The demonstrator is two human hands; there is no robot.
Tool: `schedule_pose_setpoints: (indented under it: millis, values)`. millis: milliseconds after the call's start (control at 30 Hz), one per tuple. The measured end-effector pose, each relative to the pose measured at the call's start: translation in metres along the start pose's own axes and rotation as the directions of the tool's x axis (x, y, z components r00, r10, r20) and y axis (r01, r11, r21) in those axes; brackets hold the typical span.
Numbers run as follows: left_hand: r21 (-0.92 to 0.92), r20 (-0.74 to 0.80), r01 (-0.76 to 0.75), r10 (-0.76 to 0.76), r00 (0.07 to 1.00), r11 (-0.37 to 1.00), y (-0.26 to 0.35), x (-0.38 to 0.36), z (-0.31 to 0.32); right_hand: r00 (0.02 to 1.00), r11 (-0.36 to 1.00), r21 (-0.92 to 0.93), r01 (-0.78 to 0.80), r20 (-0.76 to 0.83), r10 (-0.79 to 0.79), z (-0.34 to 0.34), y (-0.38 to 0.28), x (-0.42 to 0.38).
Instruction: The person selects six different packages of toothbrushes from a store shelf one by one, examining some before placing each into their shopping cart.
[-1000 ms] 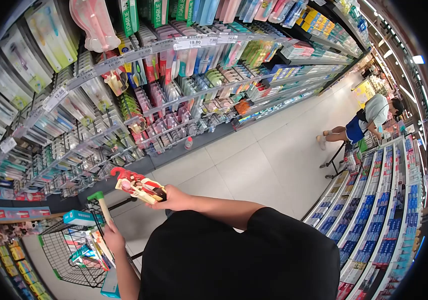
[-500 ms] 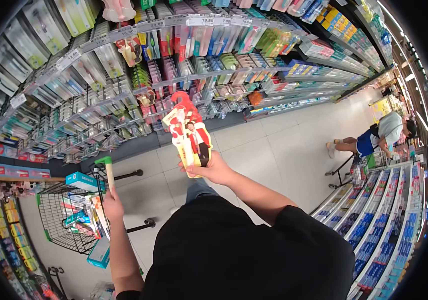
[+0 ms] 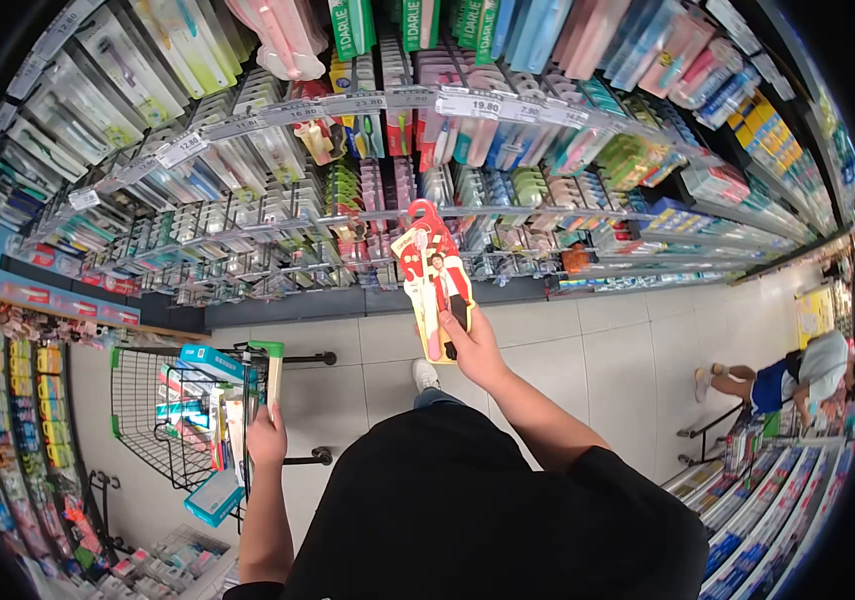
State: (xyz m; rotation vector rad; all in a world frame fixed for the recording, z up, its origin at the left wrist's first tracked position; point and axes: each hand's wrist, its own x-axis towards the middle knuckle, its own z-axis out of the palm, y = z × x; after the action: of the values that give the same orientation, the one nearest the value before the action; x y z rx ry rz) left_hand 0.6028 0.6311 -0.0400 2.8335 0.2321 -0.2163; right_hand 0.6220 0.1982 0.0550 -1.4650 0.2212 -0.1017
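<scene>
My right hand [image 3: 475, 347] grips the lower part of a red and yellow toothbrush pack [image 3: 435, 275], its thumb lying across the front. The pack has a red hook at the top and a printed picture of a person; it is held upright before the shelves. On my left, my left hand [image 3: 268, 437] is wrapped round the handle [image 3: 275, 372] of a black wire shopping cart [image 3: 143, 400]. In the cart are a teal box [image 3: 216, 363] and several other packages. Another teal box [image 3: 215, 498] is at its near end.
Shelves of hanging toothbrushes [image 3: 278, 150] with price tags [image 3: 488, 106] curve across the front. A person [image 3: 783, 385] bends over another cart on the right, beside a rack of blue boxes [image 3: 748, 530]. Grey floor tiles [image 3: 588, 350] lie between.
The view has turned, so shelves, cart and pack sit further right in it. My right thumb has moved up onto the pack's front. My left hand stays on the cart handle.
</scene>
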Motion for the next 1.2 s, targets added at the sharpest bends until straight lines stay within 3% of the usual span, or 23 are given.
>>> schedule_pose_setpoints:
  millis: [300,500,633,867,967,1000,1100,1200]
  values:
    - [-0.042,0.004,0.068,-0.068,0.998,0.997,0.041,-0.002,0.009,0.988,0.986,-0.095,0.138,0.080,-0.130,-0.030,0.011,0.106]
    - [0.011,-0.070,0.071,-0.070,0.995,0.997,0.071,-0.011,0.014,0.962,0.965,-0.090,0.246,0.140,-0.232,-0.010,-0.004,0.183]
    - [0.013,-0.088,0.065,-0.064,0.994,0.998,0.080,-0.015,0.024,0.955,0.944,-0.184,0.274,0.165,-0.246,0.005,-0.030,0.226]
    - [-0.015,-0.088,0.086,-0.087,0.992,0.996,0.099,-0.018,0.030,0.944,0.953,0.057,0.298,0.128,-0.303,0.048,-0.043,0.263]
    - [-0.014,-0.069,0.111,-0.111,0.991,0.994,0.106,-0.020,0.033,0.942,0.946,0.011,0.325,0.084,-0.325,0.063,-0.049,0.269]
    - [-0.018,-0.065,0.109,-0.110,0.992,0.994,0.108,-0.020,0.033,0.913,0.914,0.002,0.407,0.046,-0.406,0.069,-0.047,0.273]
    - [-0.023,-0.068,0.106,-0.107,0.992,0.994,0.114,-0.021,0.032,0.958,0.965,-0.007,0.260,0.128,-0.257,0.074,-0.046,0.280]
    - [-0.025,-0.078,0.101,-0.103,0.992,0.995,0.115,-0.022,0.035,0.958,0.965,0.026,0.260,0.119,-0.261,0.080,-0.050,0.275]
